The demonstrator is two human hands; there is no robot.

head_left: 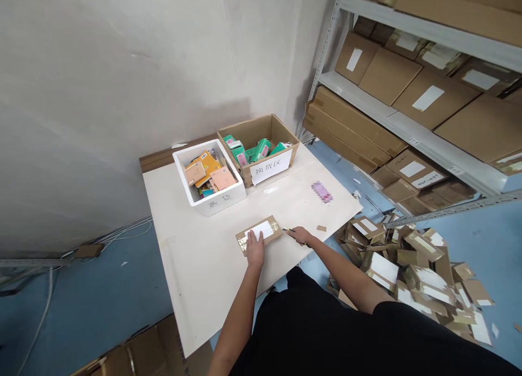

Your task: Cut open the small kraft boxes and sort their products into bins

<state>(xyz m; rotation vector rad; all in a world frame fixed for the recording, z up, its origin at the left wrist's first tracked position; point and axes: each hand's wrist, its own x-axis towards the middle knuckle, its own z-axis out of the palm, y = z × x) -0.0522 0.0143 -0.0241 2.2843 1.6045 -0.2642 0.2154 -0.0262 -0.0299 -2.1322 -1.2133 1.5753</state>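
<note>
A small taped cardboard box [269, 236] with a white label lies flat on the white table. My left hand [255, 248] rests on its top with the fingers spread, pressing over the label. In my right hand [302, 235] is a utility knife [289, 230], held just off the right end of the box, its tip pointing left. Whether the blade touches the cardboard is too small to tell. Most of the knife's handle is hidden in my fingers.
Behind stand a white foam box [222, 203] of small packets and a cardboard carton [244, 173] of green packages. A pixelated pink item [322, 192] and a cardboard scrap [321, 228] lie on the table [196, 289]. Emptied boxes [408, 267] heap below the shelving [391, 115].
</note>
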